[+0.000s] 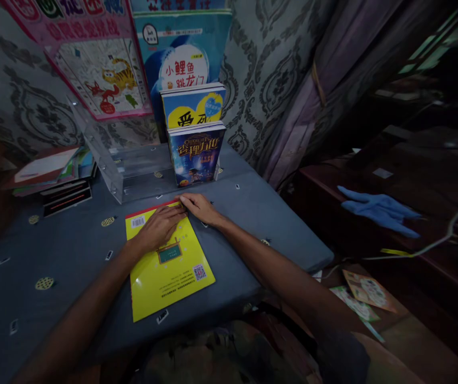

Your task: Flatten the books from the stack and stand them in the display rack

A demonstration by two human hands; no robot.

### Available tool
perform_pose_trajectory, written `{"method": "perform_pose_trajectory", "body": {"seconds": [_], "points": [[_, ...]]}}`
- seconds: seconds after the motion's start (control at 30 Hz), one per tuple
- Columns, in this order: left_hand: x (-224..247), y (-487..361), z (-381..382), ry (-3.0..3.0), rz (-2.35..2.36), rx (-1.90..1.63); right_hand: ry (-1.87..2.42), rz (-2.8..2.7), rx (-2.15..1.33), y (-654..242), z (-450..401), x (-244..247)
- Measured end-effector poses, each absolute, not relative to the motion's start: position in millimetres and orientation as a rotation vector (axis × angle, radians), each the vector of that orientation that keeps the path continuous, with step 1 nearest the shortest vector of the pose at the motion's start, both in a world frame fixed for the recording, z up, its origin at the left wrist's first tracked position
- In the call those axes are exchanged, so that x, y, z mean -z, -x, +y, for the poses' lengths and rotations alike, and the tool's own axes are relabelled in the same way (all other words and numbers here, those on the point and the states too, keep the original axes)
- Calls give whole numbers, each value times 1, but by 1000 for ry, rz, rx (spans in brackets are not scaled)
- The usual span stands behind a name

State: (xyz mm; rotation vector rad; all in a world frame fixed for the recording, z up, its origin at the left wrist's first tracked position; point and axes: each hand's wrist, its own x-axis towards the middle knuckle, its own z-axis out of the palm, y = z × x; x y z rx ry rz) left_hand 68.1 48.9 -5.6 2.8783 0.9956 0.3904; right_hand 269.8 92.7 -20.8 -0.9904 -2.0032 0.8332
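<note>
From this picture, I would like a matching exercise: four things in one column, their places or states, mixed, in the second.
1. glossy yellow rectangular book
2. blue glove
3. transparent plastic rack
4. lilac fabric curtain

A. gathered by a brown band
B. bearing upright paper books
C. flat on the blue-grey table, under the left hand
D. lying on the dark red surface

Pairs: 1-C; 2-D; 3-B; 4-A

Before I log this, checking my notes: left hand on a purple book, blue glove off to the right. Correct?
Not purple: the head view shows the left hand on a yellow book, with a blue glove to the right.
</note>
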Motion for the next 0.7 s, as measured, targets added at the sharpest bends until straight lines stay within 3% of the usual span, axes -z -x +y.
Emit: {"method": "perform_pose_trajectory", "body": {"seconds": [0.7], "points": [[-3,-76,9,-2858,876,-338,952,-2038,-815,-270,91,20]]}}
